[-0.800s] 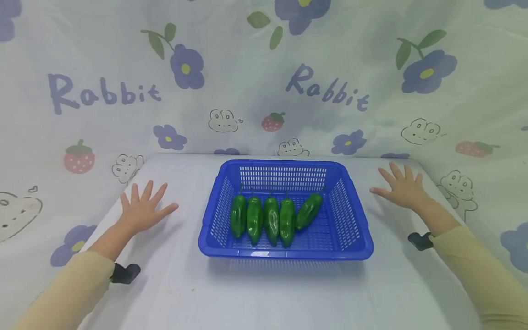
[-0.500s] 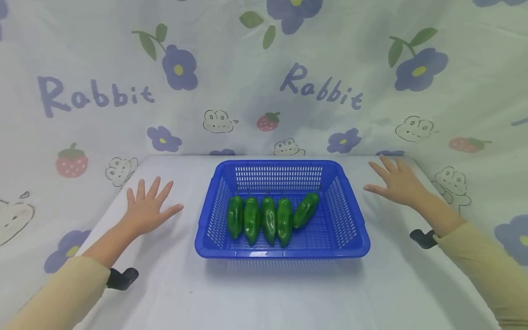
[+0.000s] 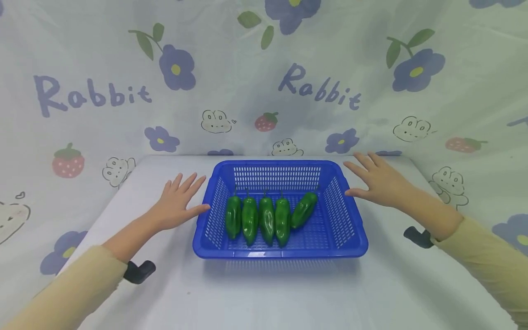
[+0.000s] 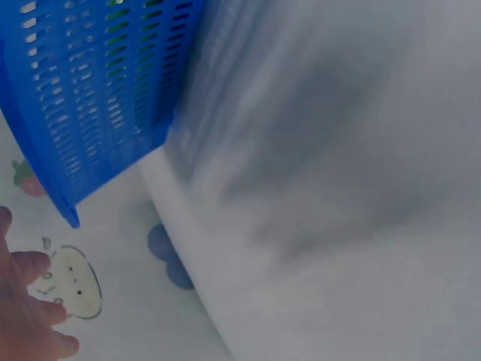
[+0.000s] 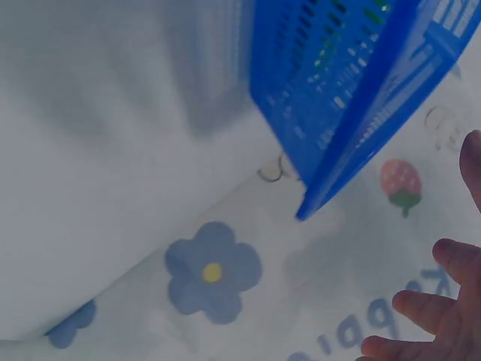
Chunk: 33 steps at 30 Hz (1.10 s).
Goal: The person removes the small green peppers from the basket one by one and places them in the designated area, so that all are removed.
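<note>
A blue plastic basket (image 3: pixel 280 253) with slotted walls stands in the middle of the head view. Inside lie several green peppers (image 3: pixel 250 222), mostly side by side toward the left, the rightmost one tilted. My left hand (image 3: pixel 175 204) is at the basket's left side, fingers spread, thumb tip overlapping the rim in this view. On the other side my right hand (image 3: pixel 381 183) has its fingers spread, with fingertips and thumb close to the right rim. Both hands hold nothing. Each wrist view shows a slotted basket wall (image 4: pixel 98 98) and the fingers (image 5: pixel 425 310) at the frame's edge.
The basket rests on a white-covered table (image 3: pixel 264 298). Behind it and at both sides hangs a white cloth (image 3: pixel 243 55) printed with flowers, rabbits and strawberries. A black wrist mount (image 3: pixel 139 272) sticks out under the left sleeve, and another black mount (image 3: pixel 418 237) under the right.
Both hands have moved inward, the left one to the right and the right one to the left, up to the basket's sides. The head view has shifted slightly; the peppers lie as before.
</note>
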### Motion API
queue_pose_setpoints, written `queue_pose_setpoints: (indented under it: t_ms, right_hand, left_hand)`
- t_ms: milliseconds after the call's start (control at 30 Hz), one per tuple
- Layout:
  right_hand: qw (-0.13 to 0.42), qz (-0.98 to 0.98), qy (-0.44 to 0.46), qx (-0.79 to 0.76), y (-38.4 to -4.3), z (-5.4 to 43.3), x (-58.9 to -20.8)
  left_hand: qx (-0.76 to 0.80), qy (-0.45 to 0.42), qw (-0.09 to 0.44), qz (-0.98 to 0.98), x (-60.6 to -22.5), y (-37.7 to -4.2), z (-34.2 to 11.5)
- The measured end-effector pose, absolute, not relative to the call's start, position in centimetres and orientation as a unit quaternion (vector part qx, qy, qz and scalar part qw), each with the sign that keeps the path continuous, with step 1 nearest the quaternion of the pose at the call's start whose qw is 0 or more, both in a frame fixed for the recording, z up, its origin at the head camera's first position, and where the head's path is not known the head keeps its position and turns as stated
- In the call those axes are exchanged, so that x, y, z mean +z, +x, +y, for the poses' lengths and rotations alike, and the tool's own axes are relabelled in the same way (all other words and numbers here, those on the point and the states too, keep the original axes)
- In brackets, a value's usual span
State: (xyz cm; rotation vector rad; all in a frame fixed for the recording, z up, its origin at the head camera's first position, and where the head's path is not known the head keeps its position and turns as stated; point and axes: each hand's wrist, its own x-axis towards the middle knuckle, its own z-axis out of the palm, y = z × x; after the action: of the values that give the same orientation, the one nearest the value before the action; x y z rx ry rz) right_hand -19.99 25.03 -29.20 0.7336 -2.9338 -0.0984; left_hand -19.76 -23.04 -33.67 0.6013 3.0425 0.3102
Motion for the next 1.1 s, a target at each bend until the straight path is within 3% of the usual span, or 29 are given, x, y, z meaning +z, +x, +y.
queue_pose_setpoints:
  t_ms: [600,1100]
  right_hand:
    - [-0.021,-0.97,0.241,0.023,-19.6,17.0,-29.3]
    - [-0.168,-0.957,0.171,0.161,-21.8,13.7,-31.0]
  left_hand:
    - [0.114,0.211,0.026,0.97,-34.9,-21.3,-19.9]
    - [0.151,0.199,0.017,0.968,-35.5,-21.2,-19.9]
